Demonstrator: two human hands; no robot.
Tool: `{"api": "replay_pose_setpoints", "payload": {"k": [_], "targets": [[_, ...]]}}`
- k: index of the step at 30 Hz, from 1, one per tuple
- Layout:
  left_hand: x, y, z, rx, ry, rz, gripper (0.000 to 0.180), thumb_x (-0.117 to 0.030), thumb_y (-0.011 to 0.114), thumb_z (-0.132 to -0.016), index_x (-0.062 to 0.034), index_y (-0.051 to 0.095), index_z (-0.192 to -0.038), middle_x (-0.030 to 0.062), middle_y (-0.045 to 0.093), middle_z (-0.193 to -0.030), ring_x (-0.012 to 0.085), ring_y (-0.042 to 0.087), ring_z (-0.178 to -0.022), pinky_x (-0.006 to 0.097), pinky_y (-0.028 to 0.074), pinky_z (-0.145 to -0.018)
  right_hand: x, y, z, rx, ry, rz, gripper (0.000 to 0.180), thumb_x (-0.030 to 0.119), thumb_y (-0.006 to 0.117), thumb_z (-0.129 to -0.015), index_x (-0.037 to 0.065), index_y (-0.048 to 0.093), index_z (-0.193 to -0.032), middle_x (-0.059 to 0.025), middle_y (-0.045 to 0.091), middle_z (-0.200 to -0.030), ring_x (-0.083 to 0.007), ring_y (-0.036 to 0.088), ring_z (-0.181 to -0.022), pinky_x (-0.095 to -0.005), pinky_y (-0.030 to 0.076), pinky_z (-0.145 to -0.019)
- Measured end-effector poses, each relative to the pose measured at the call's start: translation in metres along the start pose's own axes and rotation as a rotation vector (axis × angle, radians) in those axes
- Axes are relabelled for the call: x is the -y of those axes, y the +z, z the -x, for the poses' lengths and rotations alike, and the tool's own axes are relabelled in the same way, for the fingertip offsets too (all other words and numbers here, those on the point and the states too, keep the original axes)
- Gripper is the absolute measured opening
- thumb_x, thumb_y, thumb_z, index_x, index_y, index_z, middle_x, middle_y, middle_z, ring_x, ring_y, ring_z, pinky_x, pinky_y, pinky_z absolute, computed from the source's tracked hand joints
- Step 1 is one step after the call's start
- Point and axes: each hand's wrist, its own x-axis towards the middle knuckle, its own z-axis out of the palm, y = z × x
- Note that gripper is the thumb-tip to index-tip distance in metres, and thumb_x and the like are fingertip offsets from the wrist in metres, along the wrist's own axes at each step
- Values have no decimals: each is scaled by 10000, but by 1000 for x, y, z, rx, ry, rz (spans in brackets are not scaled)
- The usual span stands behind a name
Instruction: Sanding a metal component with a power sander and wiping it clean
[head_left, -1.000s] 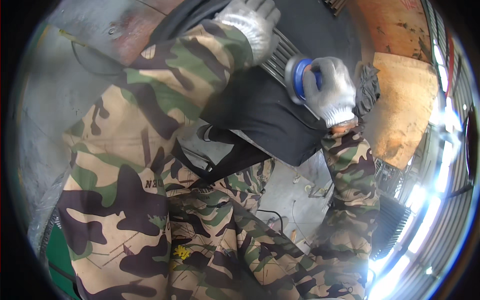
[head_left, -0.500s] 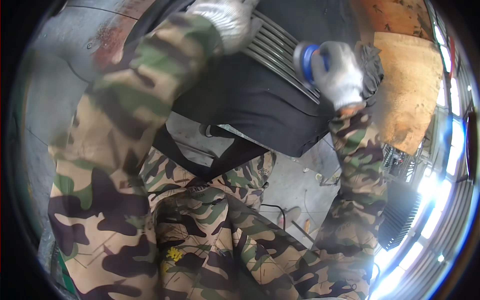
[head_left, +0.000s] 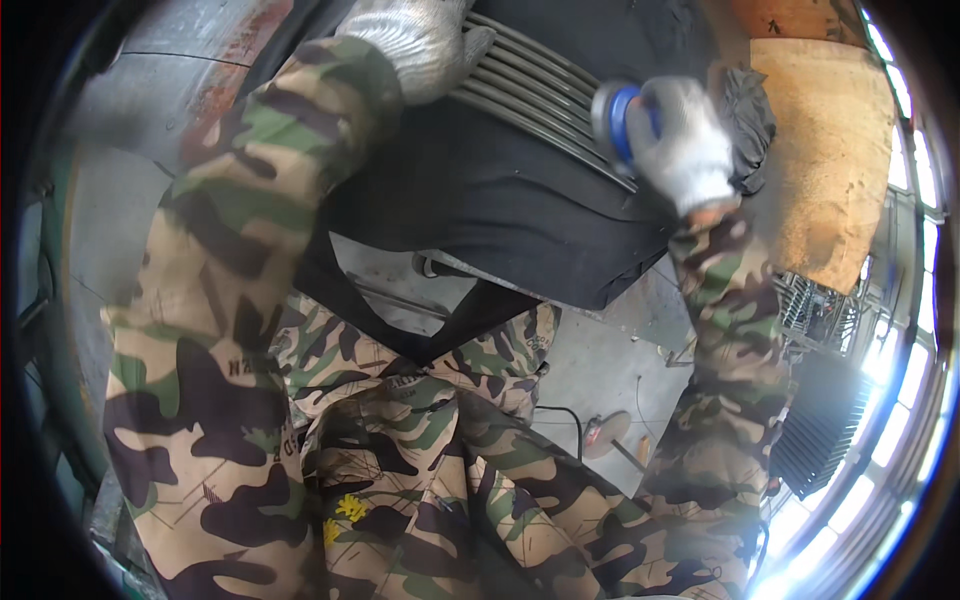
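My left hand (head_left: 420,45), in a white knit glove, lies flat on a dark metal grille (head_left: 540,95) of parallel bars at the top of the view. My right hand (head_left: 680,140), also gloved, grips a blue power tool with a round grey disc (head_left: 612,118) held against the right part of the grille. The grille rests on a large black cloth-covered body (head_left: 500,210). Both forearms wear camouflage sleeves, and my camouflage trousers fill the lower middle.
A rusty orange plate (head_left: 830,170) stands at the right. Grey concrete floor (head_left: 600,370) shows below the black body, with a cable, a small disc (head_left: 605,432) and a stack of dark grilles (head_left: 825,430) at the lower right. A grey metal sheet (head_left: 150,120) lies left.
Both hands have moved up and slightly right along the grille; the tool's disc has travelled with my right hand toward the upper right.
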Motion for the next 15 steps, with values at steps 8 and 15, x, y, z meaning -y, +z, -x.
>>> {"api": "replay_pose_setpoints", "payload": {"k": [8, 15], "targets": [[-19, -5, 33, -40, 46, -6, 681, -397, 565, -1028, 63, 507, -1526, 312, 493, -1580, 478, 389, -1529, 557, 231, -1305, -11, -12, 9, -40, -10, -3, 202, 251, 730, -876, 154, 708, -1052, -96, 716, -1064, -364, 699, -968, -503, 591, -822], [0, -1, -7, 17, -6, -24, 685, -441, 542, -1045, 52, 505, -1519, 300, 504, -1575, 480, 404, -1517, 554, 242, -1298, 8, -16, 17, -49, -35, -86, 195, 229, 746, -872, 154, 710, -1049, -89, 720, -1056, -363, 698, -948, -506, 589, -803]]}}
